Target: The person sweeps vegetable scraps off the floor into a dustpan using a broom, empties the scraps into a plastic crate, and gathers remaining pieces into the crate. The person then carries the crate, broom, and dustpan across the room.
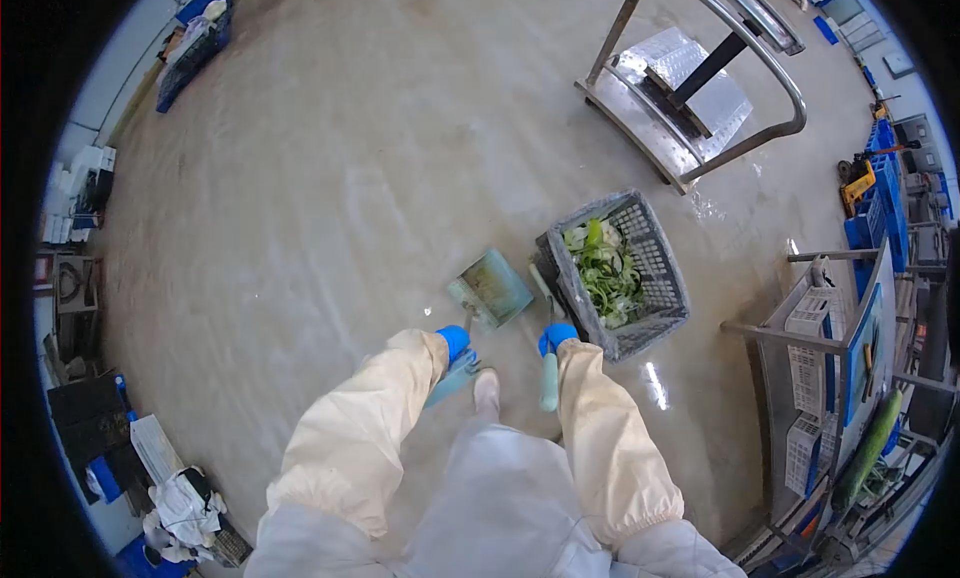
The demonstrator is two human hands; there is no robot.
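My left hand (455, 342), in a blue glove, is closed on the handle of a pale green dustpan (497, 287), whose pan is low over the wet floor ahead. A teal piece (455, 377) shows just below this hand; what it is I cannot make out. My right hand (556, 339), also gloved in blue, grips a tool with a pale green handle (549, 385). Beyond that hand the tool's far end lies close to the left side of a grey plastic crate (665, 268). Green leafy scraps (608, 278) lie inside the crate.
A metal cart with a scale (655, 93) stands at the upper right. At the right edge is a metal table (790, 343) with white baskets and a long green vegetable (872, 446). Bins and cloths (190, 508) line the lower left. A white boot (486, 390) is below my hands.
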